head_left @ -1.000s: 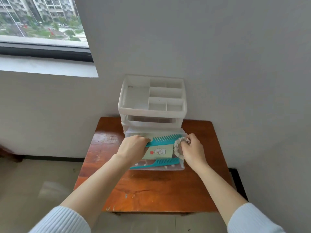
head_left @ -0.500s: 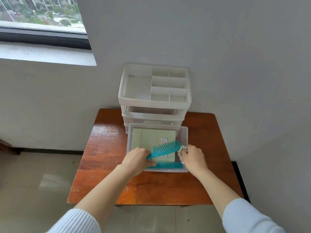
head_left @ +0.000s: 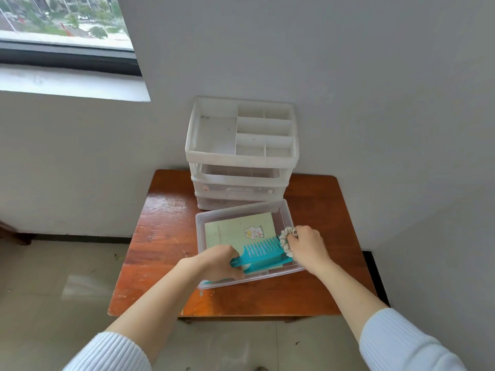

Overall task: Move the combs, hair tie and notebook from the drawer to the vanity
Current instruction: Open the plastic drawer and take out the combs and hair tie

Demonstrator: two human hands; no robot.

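A clear plastic drawer (head_left: 238, 210) lies pulled out on the brown wooden vanity (head_left: 166, 236), slightly skewed. Inside it lies a pale green notebook (head_left: 235, 228) with a small cartoon sticker. My left hand (head_left: 218, 259) grips the handle end of a teal wide-tooth comb (head_left: 261, 249), lifted a little over the notebook. A second teal comb (head_left: 263, 265) lies below it near the drawer's front wall. My right hand (head_left: 306, 247) is closed on a pale scrunchie hair tie (head_left: 286, 236) at the drawer's right side.
A white plastic drawer organiser (head_left: 241, 156) with a divided top tray stands at the back of the vanity against the grey wall. A window sill (head_left: 72, 81) is at the upper left. Tiled floor lies around the vanity's left and front edges.
The drawer has come fully out of the organiser and now rests skewed on the vanity. Both hands have closed on their items; the wide-tooth comb is lifted slightly.
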